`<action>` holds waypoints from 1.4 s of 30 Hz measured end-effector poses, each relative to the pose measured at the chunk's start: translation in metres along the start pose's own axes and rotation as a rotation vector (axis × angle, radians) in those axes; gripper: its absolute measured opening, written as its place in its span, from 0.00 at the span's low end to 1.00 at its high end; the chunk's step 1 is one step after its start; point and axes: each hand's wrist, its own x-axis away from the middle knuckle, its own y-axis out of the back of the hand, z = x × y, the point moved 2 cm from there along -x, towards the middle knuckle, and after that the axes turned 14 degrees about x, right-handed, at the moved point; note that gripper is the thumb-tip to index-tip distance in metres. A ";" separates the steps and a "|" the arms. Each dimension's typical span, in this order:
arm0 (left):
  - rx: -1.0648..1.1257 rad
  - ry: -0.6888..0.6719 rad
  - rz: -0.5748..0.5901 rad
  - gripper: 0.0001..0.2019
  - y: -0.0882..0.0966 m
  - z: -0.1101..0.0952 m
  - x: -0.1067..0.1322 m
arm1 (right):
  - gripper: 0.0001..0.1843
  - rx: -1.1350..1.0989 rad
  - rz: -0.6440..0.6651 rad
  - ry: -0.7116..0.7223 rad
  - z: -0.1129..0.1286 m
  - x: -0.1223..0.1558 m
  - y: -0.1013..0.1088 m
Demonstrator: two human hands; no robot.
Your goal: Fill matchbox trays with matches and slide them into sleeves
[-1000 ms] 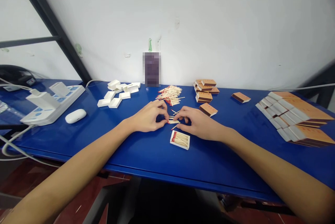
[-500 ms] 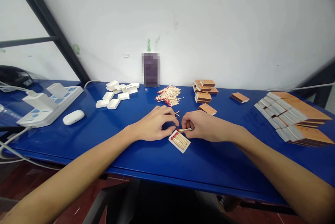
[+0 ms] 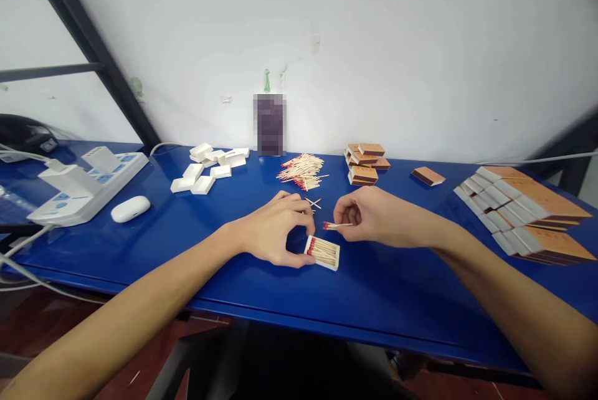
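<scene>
A white matchbox tray lies on the blue table, filled with red-headed matches. My left hand curves around its left end, thumb on the lower corner and index finger at the upper one. Just up and right of the tray, my right hand pinches a few matches, their red heads pointing left. A couple of loose matches lie crossed between the hands, beyond the tray. Farther back is a heap of matches.
White trays lie scattered at back left, near a white earbud case and a power strip. Orange matchbox sleeves are piled behind my right hand, with a single sleeve apart. Stacked matchboxes stand far right.
The tray has turned, and my left thumb and finger have come onto its end. My right hand has shifted slightly right and up with the matches, now covering the sleeve behind it.
</scene>
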 end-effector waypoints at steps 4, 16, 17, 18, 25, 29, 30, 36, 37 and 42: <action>-0.041 -0.013 -0.026 0.19 -0.001 0.000 -0.001 | 0.07 -0.052 0.048 0.089 0.016 0.004 -0.009; -0.083 -0.024 -0.044 0.22 0.000 0.000 -0.001 | 0.13 0.166 -0.060 0.114 0.032 0.008 -0.016; -0.080 -0.032 -0.049 0.22 0.001 0.000 -0.001 | 0.14 0.191 -0.063 0.130 0.033 0.009 -0.015; -0.075 -0.044 -0.052 0.21 0.001 0.000 -0.001 | 0.14 0.216 -0.061 0.148 0.034 0.009 -0.015; -0.030 -0.099 -0.038 0.13 0.001 -0.003 -0.001 | 0.10 0.191 -0.080 0.176 0.023 0.008 -0.011; -0.029 -0.083 -0.017 0.12 0.002 -0.001 -0.001 | 0.09 0.119 -0.044 0.150 0.011 0.004 -0.012; -0.025 -0.075 -0.014 0.12 0.002 -0.001 -0.001 | 0.09 0.076 -0.016 0.143 0.009 0.003 -0.012; 0.011 -0.027 -0.070 0.19 0.003 0.004 -0.001 | 0.05 -0.129 0.105 0.112 0.006 -0.003 -0.013; 0.015 -0.030 -0.073 0.18 0.003 0.005 -0.001 | 0.05 -0.149 0.115 0.112 0.005 -0.004 -0.013; 0.061 -0.054 -0.065 0.16 0.002 0.008 -0.001 | 0.06 -0.287 0.170 0.108 0.000 -0.009 -0.015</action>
